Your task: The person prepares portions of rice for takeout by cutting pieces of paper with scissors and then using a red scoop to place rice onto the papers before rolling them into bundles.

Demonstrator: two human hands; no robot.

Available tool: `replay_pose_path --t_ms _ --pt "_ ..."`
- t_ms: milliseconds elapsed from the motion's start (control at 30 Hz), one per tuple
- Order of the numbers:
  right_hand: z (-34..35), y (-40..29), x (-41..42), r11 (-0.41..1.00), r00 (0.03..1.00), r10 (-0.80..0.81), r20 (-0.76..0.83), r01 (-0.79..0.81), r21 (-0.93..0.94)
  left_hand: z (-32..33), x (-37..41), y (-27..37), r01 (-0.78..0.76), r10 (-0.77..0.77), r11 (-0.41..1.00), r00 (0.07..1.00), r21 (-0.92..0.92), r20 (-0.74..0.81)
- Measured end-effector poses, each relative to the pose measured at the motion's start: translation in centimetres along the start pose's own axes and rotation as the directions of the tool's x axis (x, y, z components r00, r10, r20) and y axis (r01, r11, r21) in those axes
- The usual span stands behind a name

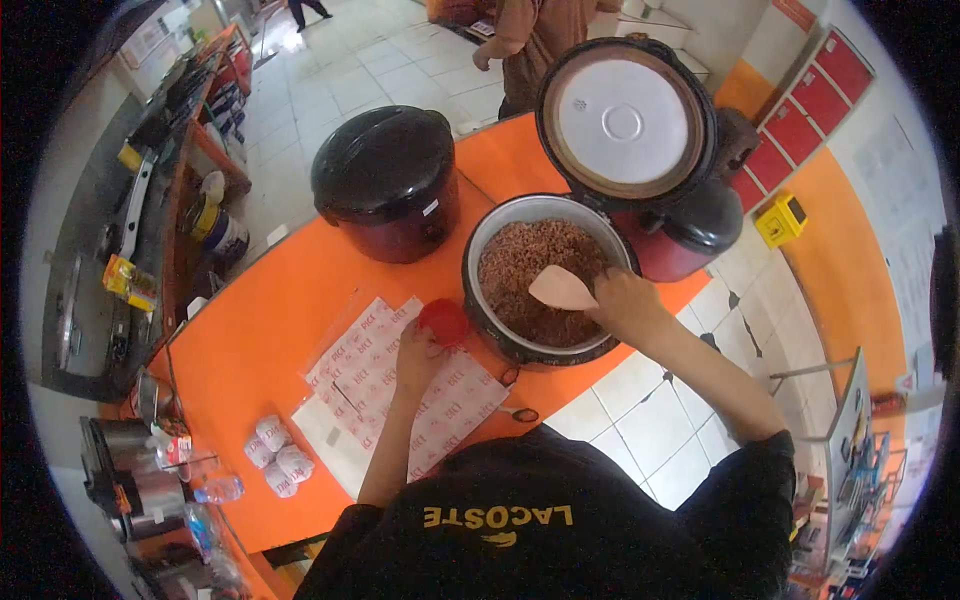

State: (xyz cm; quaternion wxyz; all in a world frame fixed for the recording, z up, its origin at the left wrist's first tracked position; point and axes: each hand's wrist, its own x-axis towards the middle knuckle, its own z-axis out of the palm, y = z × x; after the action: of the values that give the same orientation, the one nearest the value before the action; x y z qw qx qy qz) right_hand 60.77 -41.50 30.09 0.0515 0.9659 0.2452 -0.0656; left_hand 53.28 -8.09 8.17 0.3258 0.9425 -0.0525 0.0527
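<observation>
My right hand (628, 304) grips a pale rice paddle (562, 288), its blade over the brown rice (525, 262) inside an open rice cooker (474, 300). The cooker's hinged lid (626, 120) stands raised behind the pot. In my left hand (417, 356) is a small red cup (444, 322), held beside the cooker; its contents are too blurred to tell. Beneath that hand lie printed wrapping papers (465, 394), overlapping on the orange table. Several wrapped bundles (279, 455) in similar paper sit together at the left.
A second rice cooker (390, 184), lid shut, stands at the back left. Behind the open cooker is another dark-lidded red appliance (694, 232). Two spoons, one a metal spoon (521, 414), lie near the table's front edge. A person (525, 52) stands beyond the orange table (247, 330).
</observation>
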Motion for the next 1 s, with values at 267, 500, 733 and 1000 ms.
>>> replay_pose_path --t_ms 267,500,733,1000 --pt "-5.0 4.8 6.1 0.912 0.889 -0.403 -0.215 0.371 -0.176 -4.1 -3.4 7.6 0.100 -0.556 0.374 0.820 -0.922 -0.137" --pt "-6.8 2.3 15.3 0.669 0.696 -0.718 0.013 0.695 -0.265 -2.1 -8.1 11.0 0.226 -0.397 0.259 0.911 -0.939 0.110" --pt "-4.7 1.4 15.9 0.749 0.736 -0.658 0.158 0.661 0.043 -3.4 -7.2 17.1 0.290 -0.328 0.079 0.911 -0.954 0.250" --pt "-0.4 1.5 10.5 0.746 0.754 -0.640 0.146 0.566 0.350 -4.5 -6.5 17.4 0.295 -0.381 0.178 0.900 -0.939 0.211"
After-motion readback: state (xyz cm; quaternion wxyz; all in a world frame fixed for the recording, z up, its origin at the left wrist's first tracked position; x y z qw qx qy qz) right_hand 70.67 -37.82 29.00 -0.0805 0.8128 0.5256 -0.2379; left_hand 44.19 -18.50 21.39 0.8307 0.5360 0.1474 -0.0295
